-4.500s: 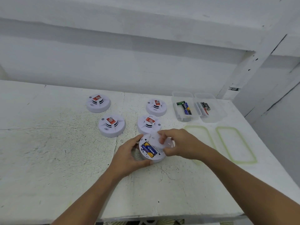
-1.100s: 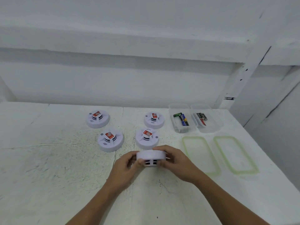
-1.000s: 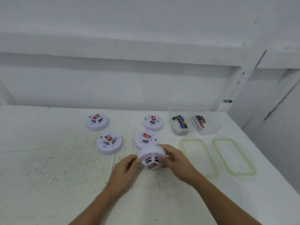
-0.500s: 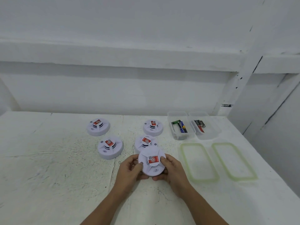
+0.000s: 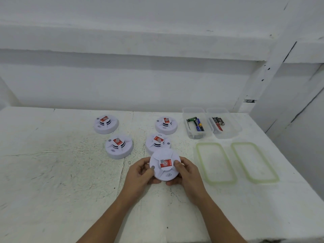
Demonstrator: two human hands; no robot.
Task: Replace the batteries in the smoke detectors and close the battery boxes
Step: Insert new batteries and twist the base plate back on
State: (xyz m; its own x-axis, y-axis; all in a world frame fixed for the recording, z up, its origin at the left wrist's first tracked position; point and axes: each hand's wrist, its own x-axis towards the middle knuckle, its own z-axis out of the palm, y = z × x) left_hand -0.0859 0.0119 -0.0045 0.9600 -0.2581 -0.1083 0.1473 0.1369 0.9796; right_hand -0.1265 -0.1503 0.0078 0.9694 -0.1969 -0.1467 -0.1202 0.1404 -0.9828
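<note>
Both hands — left (image 5: pixel 140 174), right (image 5: pixel 186 172) — grip the smoke detector (image 5: pixel 164 164), red-labelled face tilted up toward the camera.

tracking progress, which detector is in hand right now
The nearest detector, gripped at its rim by the left hand and right hand; the other four lie untouched farther back.

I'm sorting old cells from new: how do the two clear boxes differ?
The left box holds green and blue batteries, the right box black and red ones. The left box sits nearer the detectors, the right box nearer the table edge. Both are clear and open, lids lying in front.
</note>
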